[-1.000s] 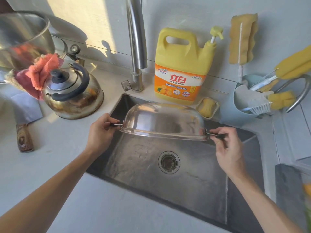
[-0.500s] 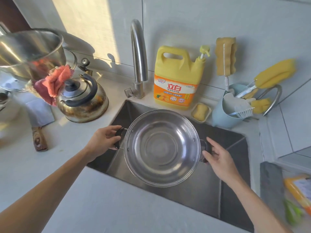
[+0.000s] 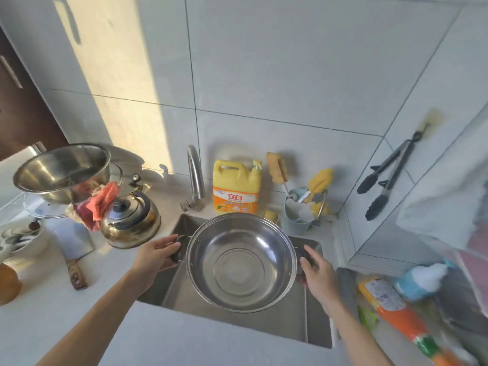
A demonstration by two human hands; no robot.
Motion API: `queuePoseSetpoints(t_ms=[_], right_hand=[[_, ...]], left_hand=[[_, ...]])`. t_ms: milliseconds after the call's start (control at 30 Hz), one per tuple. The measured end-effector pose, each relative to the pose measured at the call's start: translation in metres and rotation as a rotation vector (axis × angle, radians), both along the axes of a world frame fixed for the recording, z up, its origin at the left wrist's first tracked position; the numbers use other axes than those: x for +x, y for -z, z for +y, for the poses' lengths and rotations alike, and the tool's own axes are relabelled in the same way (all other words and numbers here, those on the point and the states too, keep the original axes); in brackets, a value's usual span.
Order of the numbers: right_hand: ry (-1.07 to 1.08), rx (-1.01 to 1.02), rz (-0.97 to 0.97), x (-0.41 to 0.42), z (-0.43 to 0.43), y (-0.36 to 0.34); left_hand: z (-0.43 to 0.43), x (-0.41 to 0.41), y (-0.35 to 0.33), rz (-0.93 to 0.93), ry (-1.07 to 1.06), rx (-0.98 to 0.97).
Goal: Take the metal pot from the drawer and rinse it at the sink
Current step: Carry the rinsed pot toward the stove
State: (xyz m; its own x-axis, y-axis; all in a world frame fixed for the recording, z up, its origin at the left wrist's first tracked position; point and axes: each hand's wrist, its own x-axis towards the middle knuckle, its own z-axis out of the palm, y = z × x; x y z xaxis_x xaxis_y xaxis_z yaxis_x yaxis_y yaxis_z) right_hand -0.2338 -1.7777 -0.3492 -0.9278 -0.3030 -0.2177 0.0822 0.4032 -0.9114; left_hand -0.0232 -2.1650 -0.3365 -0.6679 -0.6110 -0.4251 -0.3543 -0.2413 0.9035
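The pot [image 3: 240,262] is hanging open side up over the sink [image 3: 318,331], with the left hand [image 3: 155,256] closing on its 9 o'clock handle, the right hand [image 3: 315,273] on its 3 o'clock handle, and the tap [image 3: 196,178] waiting at 11 o'clock

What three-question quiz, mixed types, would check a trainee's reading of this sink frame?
1. True or false: the pot is upside down.
2. Multiple choice: the kettle sits (A) left of the sink, (B) in it, (C) on the right counter.
3. Fill in: each hand grips a dark ____ of the pot.

Key:
1. False; its open side faces up, over the sink.
2. A.
3. Handle; left hand on one side, right hand on the other.
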Motion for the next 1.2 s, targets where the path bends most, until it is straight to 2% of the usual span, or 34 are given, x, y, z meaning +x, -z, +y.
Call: queuePoseSetpoints(t_ms=[133, 367, 467, 633, 800, 933, 1200], right_hand=[[0.089, -0.007, 0.022, 0.017, 0.049, -0.034], [0.429, -0.029, 0.088, 0.093, 0.173, -0.091], [0.638, -0.023, 0.125, 0.151, 0.241, -0.116], [1.011, 0.047, 0.160, 0.272, 0.362, -0.143], [1.320, 0.044, 0.174, 0.412, 0.472, -0.146], [1.509, 0.074, 0.158, 0.523, 0.532, -0.150], [1.770, 0.233, 0.115, 0.703, 0.616, -0.142]], left_hand=[[0.014, -0.027, -0.040, 0.055, 0.174, -0.040], [0.094, -0.121, -0.093, 0.162, 0.608, -0.081], [0.173, -0.163, -0.111, 0.209, 0.818, -0.070], [0.362, -0.190, -0.123, 0.263, 1.120, 0.010], [0.574, -0.159, -0.132, 0.300, 1.455, 0.014], [0.732, -0.102, -0.136, 0.260, 1.631, 0.031], [0.973, 0.051, -0.130, 0.243, 1.982, -0.003]])
